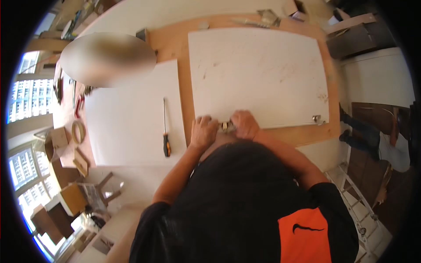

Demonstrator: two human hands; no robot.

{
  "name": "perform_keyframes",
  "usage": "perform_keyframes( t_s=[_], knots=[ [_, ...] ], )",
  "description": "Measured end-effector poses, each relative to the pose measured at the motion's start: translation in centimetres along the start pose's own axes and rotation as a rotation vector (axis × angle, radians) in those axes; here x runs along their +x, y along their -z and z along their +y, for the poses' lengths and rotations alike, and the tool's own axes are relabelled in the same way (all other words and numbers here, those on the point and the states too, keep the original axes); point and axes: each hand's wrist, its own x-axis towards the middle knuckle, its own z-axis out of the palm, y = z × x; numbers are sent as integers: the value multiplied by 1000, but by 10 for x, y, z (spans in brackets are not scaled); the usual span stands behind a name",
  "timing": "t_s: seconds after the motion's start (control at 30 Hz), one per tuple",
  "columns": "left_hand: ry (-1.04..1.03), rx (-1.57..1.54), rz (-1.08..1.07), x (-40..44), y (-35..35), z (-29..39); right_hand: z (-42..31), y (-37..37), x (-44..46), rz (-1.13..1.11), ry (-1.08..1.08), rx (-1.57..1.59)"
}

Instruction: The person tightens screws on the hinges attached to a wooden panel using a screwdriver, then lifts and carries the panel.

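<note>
Close to my body, at the near edge of a white panel, both my hands meet around a small metal cabinet hinge. My left hand grips its left side with curled fingers. From the other side my right hand pinches it, fingers closed. The fingers partly cover the hinge, so its full shape is hidden. A similar hinge sits near the panel's right corner. To the left, a screwdriver with a black and orange handle lies on a second white panel.
Both panels lie on a wooden work surface. A tape roll and a red-handled tool are at the left edge. A stepladder and another person are at the right. A stool stands lower left.
</note>
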Motion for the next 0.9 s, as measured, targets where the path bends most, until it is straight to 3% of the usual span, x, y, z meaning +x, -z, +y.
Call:
perform_keyframes(
  t_s=[0.1, 0.43, 0.7, 0.8, 0.9],
  knots=[
    [-94, 23, 53, 0, -11, -6, 21, -15, -3, 126, 82, -100],
    [-99, 13, 115, 2, -2, 11, -6, 7, -7, -69, 102, -45],
    [-97, -26, 113, -10, -9, 11, 3, 4, -35, 19, 30, -32],
    [-122, -220, -17, -16, -15, 6, 3, -6, -50, 37, -10, -11],
    [148, -281, -208, -25, -23, 14, 11, -11, -50, 3, -15, 45]
  ],
)
